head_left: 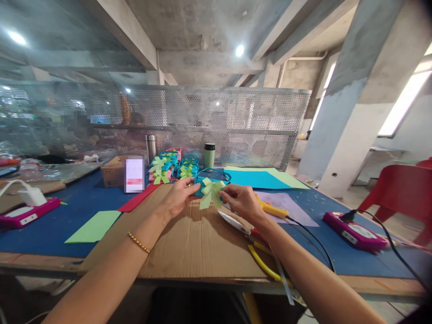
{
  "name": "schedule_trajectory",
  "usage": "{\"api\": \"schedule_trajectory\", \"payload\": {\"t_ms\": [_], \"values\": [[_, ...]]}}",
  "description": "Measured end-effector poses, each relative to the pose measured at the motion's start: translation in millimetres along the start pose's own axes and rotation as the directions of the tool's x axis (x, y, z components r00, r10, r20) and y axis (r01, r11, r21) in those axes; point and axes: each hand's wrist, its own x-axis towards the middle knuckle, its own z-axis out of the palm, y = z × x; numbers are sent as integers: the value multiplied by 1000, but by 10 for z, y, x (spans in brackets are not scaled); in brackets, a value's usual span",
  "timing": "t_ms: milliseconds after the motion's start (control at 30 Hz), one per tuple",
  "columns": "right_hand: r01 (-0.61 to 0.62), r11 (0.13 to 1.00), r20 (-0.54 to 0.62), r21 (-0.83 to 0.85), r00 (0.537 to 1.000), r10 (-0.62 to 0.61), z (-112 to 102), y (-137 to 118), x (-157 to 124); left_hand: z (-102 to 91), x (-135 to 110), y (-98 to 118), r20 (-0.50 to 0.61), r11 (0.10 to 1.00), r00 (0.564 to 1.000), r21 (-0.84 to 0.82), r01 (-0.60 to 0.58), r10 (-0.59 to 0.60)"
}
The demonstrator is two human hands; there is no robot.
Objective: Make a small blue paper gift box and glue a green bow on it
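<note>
A small blue paper basket with a looped handle is held up over the cardboard sheet. My left hand grips its left side between thumb and fingers. On the basket's front sits a light green paper bow with hanging tails. My right hand pinches the bow's right edge, fingers closed. Just below that hand lies a pair of scissors with its blades toward the bow; its handles are partly behind my forearm. A yellow glue gun with a black cord rests behind my right wrist.
Finished-looking baskets with green bows stand at the back, near a steel flask and a green tumbler. Blue sheets lie right of them. Power strips sit at both sides. A green sheet lies left.
</note>
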Motion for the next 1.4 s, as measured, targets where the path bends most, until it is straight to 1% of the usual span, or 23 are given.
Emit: {"api": "schedule_trajectory", "payload": {"t_ms": [767,1400], "values": [[-1,1000,-1,-3,1000,1,7,-3,4,23,-25,25,0,1000,1000,-25,12,-12],[41,999,-21,-2,999,-41,31,59,15,53,-27,23,-3,999,1000,-37,24,-24]]}}
